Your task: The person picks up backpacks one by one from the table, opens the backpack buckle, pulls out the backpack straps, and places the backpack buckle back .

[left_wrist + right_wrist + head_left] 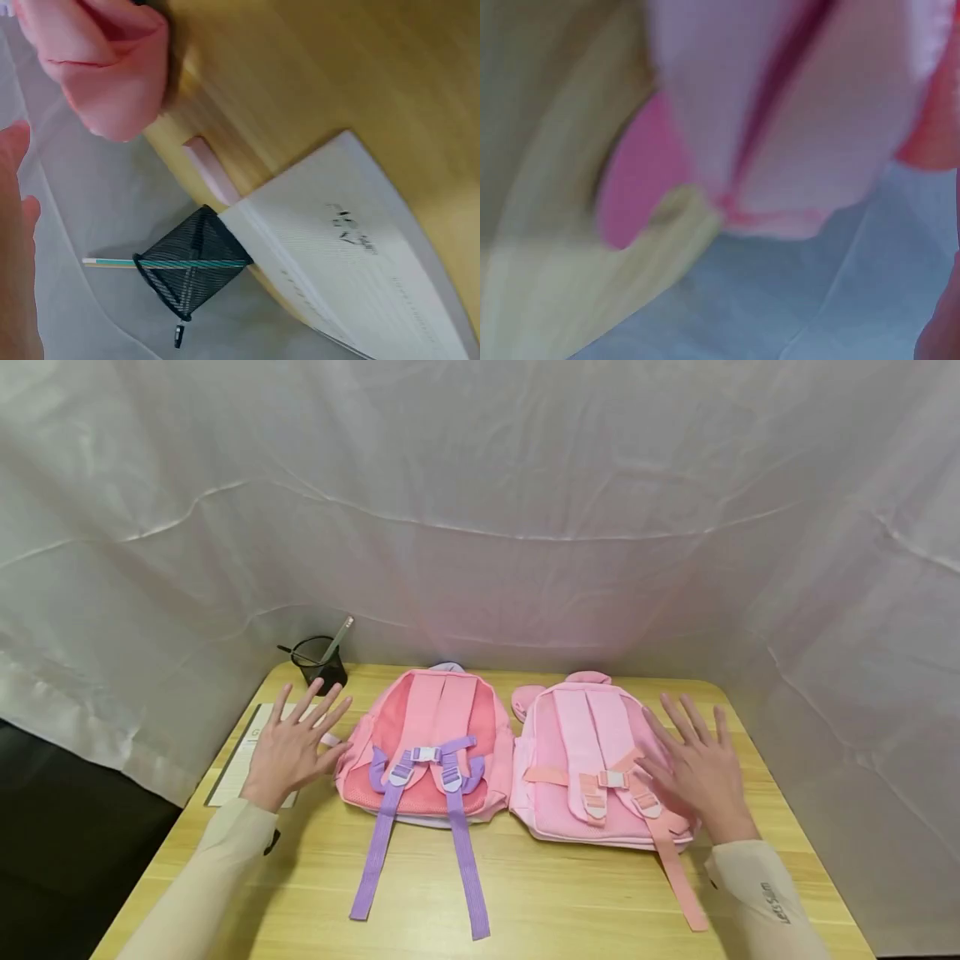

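2 backpacks lie with straps upward, perhaps for easy reaching, while our hands are apart, spread, gripping nothing.

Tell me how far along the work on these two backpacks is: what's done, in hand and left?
Seemingly done: the purple-strapped backpack and orange-strapped backpack lie side by side, straps up, white buckles apparently clipped.
In hand: nothing; the left hand and right hand are spread open.
Perhaps left: tidying the strap tails, which trail loose on the table.
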The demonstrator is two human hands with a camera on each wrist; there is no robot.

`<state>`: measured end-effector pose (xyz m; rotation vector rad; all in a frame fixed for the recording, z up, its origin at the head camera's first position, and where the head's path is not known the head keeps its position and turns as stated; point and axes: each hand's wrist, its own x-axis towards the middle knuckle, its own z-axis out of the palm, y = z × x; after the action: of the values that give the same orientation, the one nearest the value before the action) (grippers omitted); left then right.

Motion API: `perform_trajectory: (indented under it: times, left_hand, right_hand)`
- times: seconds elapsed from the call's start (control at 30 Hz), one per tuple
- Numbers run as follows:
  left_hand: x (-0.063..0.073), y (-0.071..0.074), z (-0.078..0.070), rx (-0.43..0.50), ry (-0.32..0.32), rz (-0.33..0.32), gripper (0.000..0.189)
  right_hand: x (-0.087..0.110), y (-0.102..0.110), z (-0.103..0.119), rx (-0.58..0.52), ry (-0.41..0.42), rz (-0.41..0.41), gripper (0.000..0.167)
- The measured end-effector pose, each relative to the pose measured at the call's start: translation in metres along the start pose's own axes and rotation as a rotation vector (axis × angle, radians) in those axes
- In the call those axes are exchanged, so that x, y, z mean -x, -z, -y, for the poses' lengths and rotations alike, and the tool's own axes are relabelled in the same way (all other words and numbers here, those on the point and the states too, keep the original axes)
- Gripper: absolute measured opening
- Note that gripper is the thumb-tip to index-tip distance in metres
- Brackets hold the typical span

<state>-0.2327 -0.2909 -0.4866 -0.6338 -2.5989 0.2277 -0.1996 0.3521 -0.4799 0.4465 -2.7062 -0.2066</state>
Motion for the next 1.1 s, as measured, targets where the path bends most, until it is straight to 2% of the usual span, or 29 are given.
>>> perform_trajectory:
  times: [0.13,0.27,0.37,0.47,0.53,0.63,0.73,0.87,1.1]
  left_hand:
    - [-0.005,0.007,-0.005,0.065,0.031,-0.035,0.078]
    - [-0.014,0.011,-0.020,0.234,0.094,-0.070,0.067]
    - [-0.022,0.013,-0.038,0.409,0.142,-0.053,0.063]
    - [-0.028,0.012,-0.054,0.561,0.171,-0.018,0.060]
    - [-0.031,0.009,-0.063,0.648,0.172,-0.004,0.058]
    - [-0.034,0.004,-0.073,0.750,0.153,0.019,0.053]
    - [-0.033,-0.002,-0.079,0.799,0.143,0.049,0.049]
    - [-0.033,-0.010,-0.087,0.802,0.130,0.071,0.045]
    - [-0.036,-0.018,-0.095,0.786,0.113,0.063,0.041]
  right_hand:
    - [-0.014,0.009,0.013,-0.048,0.015,-0.038,0.087]
    - [-0.033,0.018,0.035,-0.130,0.013,-0.051,0.081]
    - [-0.051,0.022,0.057,-0.221,0.028,-0.080,0.076]
    - [-0.069,0.023,0.080,-0.308,0.079,-0.132,0.069]
    - [-0.082,0.025,0.099,-0.364,0.105,-0.140,0.064]
    - [-0.100,0.027,0.131,-0.420,0.137,-0.102,0.060]
    - [-0.117,0.028,0.165,-0.441,0.154,-0.032,0.058]
    - [-0.132,0.024,0.205,-0.442,0.176,0.043,0.055]
    - [-0.140,0.007,0.250,-0.479,0.226,0.110,0.049]
